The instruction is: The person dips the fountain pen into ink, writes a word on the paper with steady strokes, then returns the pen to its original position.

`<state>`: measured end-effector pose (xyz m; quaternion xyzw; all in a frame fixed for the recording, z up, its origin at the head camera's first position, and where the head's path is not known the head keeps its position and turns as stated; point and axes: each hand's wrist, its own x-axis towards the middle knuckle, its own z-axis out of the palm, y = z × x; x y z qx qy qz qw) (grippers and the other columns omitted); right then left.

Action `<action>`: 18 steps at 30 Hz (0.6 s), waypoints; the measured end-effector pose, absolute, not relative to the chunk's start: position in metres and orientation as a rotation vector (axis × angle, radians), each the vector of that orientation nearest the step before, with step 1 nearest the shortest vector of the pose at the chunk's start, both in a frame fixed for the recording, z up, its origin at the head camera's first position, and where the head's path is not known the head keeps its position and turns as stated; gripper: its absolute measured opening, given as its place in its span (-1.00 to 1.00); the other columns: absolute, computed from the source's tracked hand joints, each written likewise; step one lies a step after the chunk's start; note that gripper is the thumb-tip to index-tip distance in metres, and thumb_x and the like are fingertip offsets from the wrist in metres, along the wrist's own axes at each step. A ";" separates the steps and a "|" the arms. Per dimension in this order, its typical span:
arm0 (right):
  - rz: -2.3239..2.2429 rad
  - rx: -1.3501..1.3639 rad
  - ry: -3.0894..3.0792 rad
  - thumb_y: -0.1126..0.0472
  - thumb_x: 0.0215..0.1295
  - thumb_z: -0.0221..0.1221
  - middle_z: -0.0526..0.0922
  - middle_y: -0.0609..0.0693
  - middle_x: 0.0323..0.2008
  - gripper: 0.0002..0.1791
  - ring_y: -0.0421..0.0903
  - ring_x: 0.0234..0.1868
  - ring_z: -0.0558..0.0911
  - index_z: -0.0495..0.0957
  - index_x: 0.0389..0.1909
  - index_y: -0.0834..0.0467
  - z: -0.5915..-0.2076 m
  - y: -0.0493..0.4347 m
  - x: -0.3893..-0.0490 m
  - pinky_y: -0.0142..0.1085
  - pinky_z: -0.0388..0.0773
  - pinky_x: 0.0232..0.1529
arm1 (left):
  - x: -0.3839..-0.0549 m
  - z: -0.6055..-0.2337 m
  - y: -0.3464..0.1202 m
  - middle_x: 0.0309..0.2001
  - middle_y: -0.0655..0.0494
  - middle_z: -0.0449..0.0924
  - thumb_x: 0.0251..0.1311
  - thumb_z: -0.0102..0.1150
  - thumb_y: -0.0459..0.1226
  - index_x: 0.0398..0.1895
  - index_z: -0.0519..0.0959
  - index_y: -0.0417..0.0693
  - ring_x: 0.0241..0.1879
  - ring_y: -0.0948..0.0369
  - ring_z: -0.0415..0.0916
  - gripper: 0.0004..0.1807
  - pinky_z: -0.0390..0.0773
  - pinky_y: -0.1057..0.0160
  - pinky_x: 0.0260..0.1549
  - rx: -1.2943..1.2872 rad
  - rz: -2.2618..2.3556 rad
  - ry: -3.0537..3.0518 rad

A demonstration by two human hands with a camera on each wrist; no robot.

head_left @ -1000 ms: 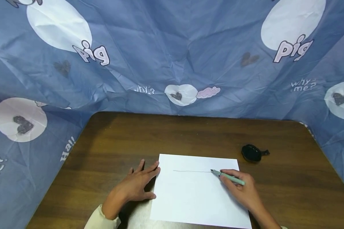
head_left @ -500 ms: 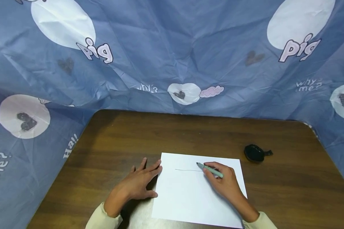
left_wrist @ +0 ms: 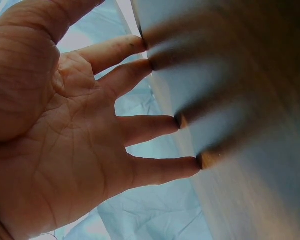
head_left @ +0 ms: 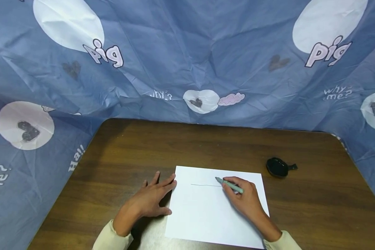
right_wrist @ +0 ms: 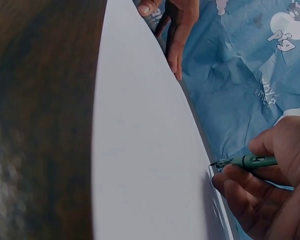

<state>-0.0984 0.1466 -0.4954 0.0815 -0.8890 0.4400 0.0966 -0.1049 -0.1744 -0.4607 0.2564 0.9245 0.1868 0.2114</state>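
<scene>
While your right hand [head_left: 245, 199] pinches a green pen [head_left: 229, 185] between thumb and fingers, its tip sits at or just above the sheet [head_left: 206, 215], at the right end of a thin drawn line [head_left: 204, 185]; whether tip and paper touch is hard to tell. The sheet lies flat on the brown counter [head_left: 206, 146], near the front edge, in front of you. Your left hand [head_left: 151, 201] rests flat, fingers spread and straight, fingertips at the sheet's left edge and palm on the wood.

The pen looks light, stiff and smooth, so your grip low on the barrel near the tip should give the most control. The paper is likely thin, limp and quick to slide on polished wood; flat pressure near its edge probably suits it better than a pinch, which could crease it.

A small black dish [head_left: 278, 167] sits on the counter to the right, well apart from the sheet. Blue printed cloth [head_left: 187, 59] hangs behind and around.
</scene>
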 end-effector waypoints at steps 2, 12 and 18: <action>1.304 0.237 -2.635 0.32 0.17 0.40 0.76 -0.04 -0.30 -0.84 -0.20 -0.45 0.54 0.75 -0.20 0.20 -0.496 0.147 -0.098 -0.38 0.44 -0.48 | -0.105 -0.461 -0.174 0.58 0.11 -0.03 0.13 0.44 -0.02 0.53 0.23 -0.02 0.49 -0.33 -0.24 -0.07 0.00 -0.57 0.16 0.708 0.520 2.570; 1.279 0.234 -2.673 0.30 0.17 0.39 0.74 -0.10 -0.36 -0.85 -0.24 -0.48 0.53 0.76 -0.22 0.18 -0.495 0.145 -0.091 -0.36 0.50 -0.44 | -0.104 -0.462 -0.175 0.58 0.10 -0.04 0.13 0.44 -0.03 0.54 0.21 -0.02 0.49 -0.33 -0.23 -0.06 0.00 -0.56 0.16 0.708 0.524 2.572; 1.309 0.300 -2.676 0.34 0.14 0.41 0.75 -0.13 -0.31 -0.84 -0.30 -0.45 0.56 0.76 -0.23 0.14 -0.497 0.138 -0.075 -0.34 0.57 -0.36 | -0.104 -0.462 -0.174 0.59 0.11 -0.04 0.13 0.44 -0.03 0.54 0.22 -0.01 0.50 -0.32 -0.22 -0.07 0.00 -0.56 0.17 0.707 0.505 2.581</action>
